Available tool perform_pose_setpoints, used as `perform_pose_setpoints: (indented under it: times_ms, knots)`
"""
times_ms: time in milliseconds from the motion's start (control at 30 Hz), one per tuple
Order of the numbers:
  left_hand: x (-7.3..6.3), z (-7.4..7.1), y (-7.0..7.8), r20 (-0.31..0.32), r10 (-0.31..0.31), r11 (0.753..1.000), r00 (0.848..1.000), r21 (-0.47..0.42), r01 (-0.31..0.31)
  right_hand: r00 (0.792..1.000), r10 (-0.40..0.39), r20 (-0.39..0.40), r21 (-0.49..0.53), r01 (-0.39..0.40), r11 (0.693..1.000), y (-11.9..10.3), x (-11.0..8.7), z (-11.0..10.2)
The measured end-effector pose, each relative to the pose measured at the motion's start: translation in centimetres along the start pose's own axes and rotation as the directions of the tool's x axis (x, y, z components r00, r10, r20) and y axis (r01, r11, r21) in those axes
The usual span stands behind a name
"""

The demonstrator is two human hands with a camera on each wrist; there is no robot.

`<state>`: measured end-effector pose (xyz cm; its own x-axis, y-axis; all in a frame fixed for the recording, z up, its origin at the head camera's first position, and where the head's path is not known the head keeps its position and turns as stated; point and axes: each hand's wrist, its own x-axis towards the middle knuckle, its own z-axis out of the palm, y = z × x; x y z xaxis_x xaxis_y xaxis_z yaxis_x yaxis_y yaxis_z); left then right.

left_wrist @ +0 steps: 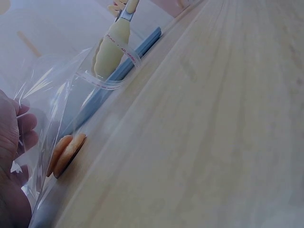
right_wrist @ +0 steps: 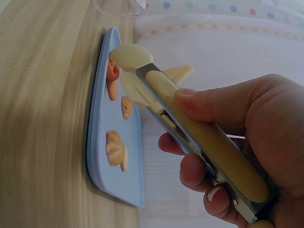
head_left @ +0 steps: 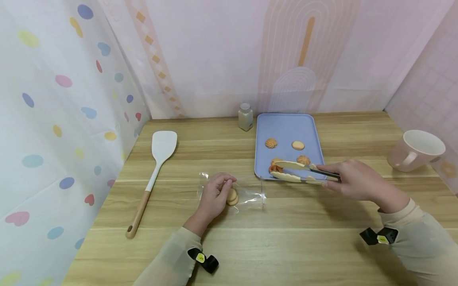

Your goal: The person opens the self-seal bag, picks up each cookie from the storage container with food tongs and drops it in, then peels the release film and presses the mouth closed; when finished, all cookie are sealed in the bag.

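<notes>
Steadying flat, clear plastic bag [head_left: 250, 195]
Left hand [head_left: 217, 192] pinches it, likely preventing slip; right hand [head_left: 358, 180] grips cream-tipped metal tongs [right_wrist: 209, 140].

Cream-headed tongs [right_wrist: 206, 142] at a reddish-brown cookie [head_left: 276, 169] on a blue tray [head_left: 286, 126], clear bag [head_left: 250, 197] of round cookies [head_left: 232, 196] nearby

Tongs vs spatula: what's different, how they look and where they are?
- Build: the tongs have two arms; the spatula has one broad, flat head on a single handle.
- Pose: the tongs are held in the right hand with their tips over the tray; the spatula lies untouched on the table.
Shared: pale working ends, tongs cream, spatula white.
</notes>
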<state>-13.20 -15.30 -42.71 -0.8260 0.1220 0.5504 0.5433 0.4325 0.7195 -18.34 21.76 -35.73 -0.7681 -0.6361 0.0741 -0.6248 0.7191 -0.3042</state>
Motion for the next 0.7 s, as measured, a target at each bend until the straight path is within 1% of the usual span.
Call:
perform_pose_setpoints:
  times_ms: [100,200,400,533,633,700]
  knots:
    - [0.1,0.0,0.2,0.003,-0.011,1.0,1.0,0.003,0.011,1.0,0.014,-0.001,-0.01,-0.014,1.0,0.0,0.0,-0.1]
    - [0.1,-0.1,0.3,0.007,-0.018,1.0,1.0,0.005,0.018,1.0,0.009,0.004,-0.015,-0.009,1.0,0.0,0.1,-0.2]
    - [0.1,-0.1,0.3,0.002,-0.011,1.0,1.0,0.008,0.011,0.999,0.026,0.039,-0.005,-0.026,1.0,-0.3,1.0,-0.7]
    - [0.1,0.0,0.1,-0.007,0.003,1.0,1.0,0.005,-0.003,0.999,0.02,0.045,-0.045,-0.018,0.999,-0.5,1.8,-0.6]
    - [0.0,0.0,0.1,-0.007,-0.005,1.0,1.0,-0.004,0.005,1.0,0.004,0.03,-0.075,-0.001,0.997,-0.7,2.2,-0.2]
    - [-0.2,0.2,-1.1,-0.011,-0.01,1.0,1.0,-0.007,0.01,1.0,0.001,0.021,-0.078,0.001,0.997,-0.9,2.5,0.2]
